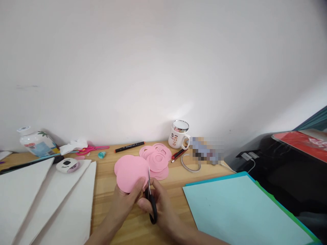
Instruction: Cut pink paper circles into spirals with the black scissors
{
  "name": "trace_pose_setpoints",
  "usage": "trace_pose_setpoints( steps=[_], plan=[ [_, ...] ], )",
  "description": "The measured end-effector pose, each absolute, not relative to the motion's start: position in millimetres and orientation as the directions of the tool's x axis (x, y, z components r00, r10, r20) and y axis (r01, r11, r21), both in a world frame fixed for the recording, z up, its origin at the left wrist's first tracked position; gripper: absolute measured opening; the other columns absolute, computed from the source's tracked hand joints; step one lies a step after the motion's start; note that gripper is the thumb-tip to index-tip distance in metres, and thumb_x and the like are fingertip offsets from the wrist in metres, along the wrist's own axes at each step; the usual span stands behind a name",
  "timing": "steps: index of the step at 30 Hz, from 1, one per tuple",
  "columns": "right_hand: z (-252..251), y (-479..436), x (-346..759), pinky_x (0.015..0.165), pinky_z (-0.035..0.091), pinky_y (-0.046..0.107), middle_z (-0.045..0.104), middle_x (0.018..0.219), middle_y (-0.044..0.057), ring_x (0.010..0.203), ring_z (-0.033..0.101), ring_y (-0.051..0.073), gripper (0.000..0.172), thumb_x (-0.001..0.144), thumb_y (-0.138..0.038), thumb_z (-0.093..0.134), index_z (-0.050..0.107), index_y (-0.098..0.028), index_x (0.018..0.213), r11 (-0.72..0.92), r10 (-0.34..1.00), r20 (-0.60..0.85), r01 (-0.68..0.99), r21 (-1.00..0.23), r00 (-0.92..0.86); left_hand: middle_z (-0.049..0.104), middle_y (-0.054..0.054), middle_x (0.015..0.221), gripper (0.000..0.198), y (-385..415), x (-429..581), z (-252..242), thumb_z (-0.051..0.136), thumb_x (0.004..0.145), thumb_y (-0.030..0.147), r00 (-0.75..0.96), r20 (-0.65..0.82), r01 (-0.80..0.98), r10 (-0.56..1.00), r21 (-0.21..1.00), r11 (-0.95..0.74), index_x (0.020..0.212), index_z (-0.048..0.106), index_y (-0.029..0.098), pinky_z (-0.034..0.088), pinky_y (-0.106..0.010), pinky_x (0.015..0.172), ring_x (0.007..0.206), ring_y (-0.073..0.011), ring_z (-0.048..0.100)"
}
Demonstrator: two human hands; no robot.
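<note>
Between the thumb and fingers of my left hand (130, 196) is a pink paper cutout (131, 173) with rounded lobes. My right hand (160, 200) is closed round black-handled scissors (152, 207), thumb and fingers at the loops. The narrow metal blade points away from me, along the right edge of the pink paper; whether paper lies between the blades I cannot tell. Just beyond, several pink paper rings and discs (158, 160) lie in a loose, overlapping pile on the wooden table (107, 204).
White boards (71, 207) overlap at the left, with a small white device (67, 165) on top. Behind them are a white bottle (38, 141) and pink scissors (93, 148). A black marker (129, 147) and a mug (178, 134) stand near the wall. Pale blue sheets (235, 207) cover the right.
</note>
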State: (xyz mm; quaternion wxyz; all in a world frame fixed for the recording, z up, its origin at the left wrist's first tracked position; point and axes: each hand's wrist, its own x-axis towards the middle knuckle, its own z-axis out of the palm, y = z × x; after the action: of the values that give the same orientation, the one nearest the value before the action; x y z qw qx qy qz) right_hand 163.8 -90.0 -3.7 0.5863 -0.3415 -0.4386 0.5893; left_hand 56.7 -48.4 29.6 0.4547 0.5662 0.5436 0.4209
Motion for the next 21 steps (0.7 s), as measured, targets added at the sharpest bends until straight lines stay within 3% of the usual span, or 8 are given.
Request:
trace_pose_setpoints(
  steps=[5,10,15,18,21],
  plan=[
    [-3,-90,164,0.047,0.027,0.018,0.044,0.062,-0.006,0.051,0.035,0.007,0.041,0.061,-0.040,0.075,0.044,-0.020,0.079,0.062,0.992,0.100,-0.383,-0.922,-0.080,0.053,-0.001,0.038,0.038,-48,55,27,0.058,0.062,0.050,0.090,-0.040,0.272,0.995,0.962,0.014,0.043,0.048,0.018,0.044,-0.023,0.038,0.039,-0.0154,0.052],
    [3,-90,163,0.052,0.029,0.020,0.046,0.065,-0.005,0.057,0.038,0.009,0.045,0.058,-0.038,0.077,0.045,-0.019,0.083,0.077,0.993,0.109,-0.426,-0.901,-0.053,0.070,-0.007,0.066,0.031,-46,56,27,0.063,0.058,0.043,0.058,-0.003,0.257,0.998,0.966,-0.012,0.070,0.064,0.014,0.053,-0.025,0.051,0.062,-0.0219,0.065],
    [5,-90,164,0.050,0.028,0.019,0.044,0.062,-0.006,0.055,0.035,0.008,0.040,0.061,-0.037,0.075,0.045,-0.019,0.082,0.092,0.992,0.122,-0.422,-0.902,-0.044,0.071,-0.008,0.071,0.033,-46,56,28,0.063,0.058,0.042,0.052,0.016,0.245,0.999,0.969,-0.029,0.074,0.065,0.013,0.054,-0.028,0.057,0.067,-0.0240,0.066],
    [6,-90,164,0.050,0.030,0.019,0.043,0.061,-0.006,0.052,0.034,0.008,0.039,0.062,-0.038,0.073,0.045,-0.019,0.080,0.099,0.991,0.129,-0.428,-0.898,-0.041,0.070,-0.007,0.065,0.033,-46,55,28,0.063,0.057,0.044,0.049,0.002,0.262,0.999,0.965,-0.015,0.069,0.065,0.014,0.053,-0.026,0.052,0.062,-0.0227,0.065],
    [7,-89,164,0.048,0.030,0.019,0.040,0.057,-0.008,0.049,0.031,0.007,0.039,0.060,-0.039,0.074,0.045,-0.020,0.077,0.104,0.991,0.132,-0.431,-0.896,-0.036,0.060,-0.003,0.046,0.032,-47,54,27,0.060,0.060,0.047,0.079,-0.032,0.295,0.996,0.955,0.008,0.052,0.058,0.015,0.046,-0.023,0.042,0.046,-0.0174,0.056]
  ],
)
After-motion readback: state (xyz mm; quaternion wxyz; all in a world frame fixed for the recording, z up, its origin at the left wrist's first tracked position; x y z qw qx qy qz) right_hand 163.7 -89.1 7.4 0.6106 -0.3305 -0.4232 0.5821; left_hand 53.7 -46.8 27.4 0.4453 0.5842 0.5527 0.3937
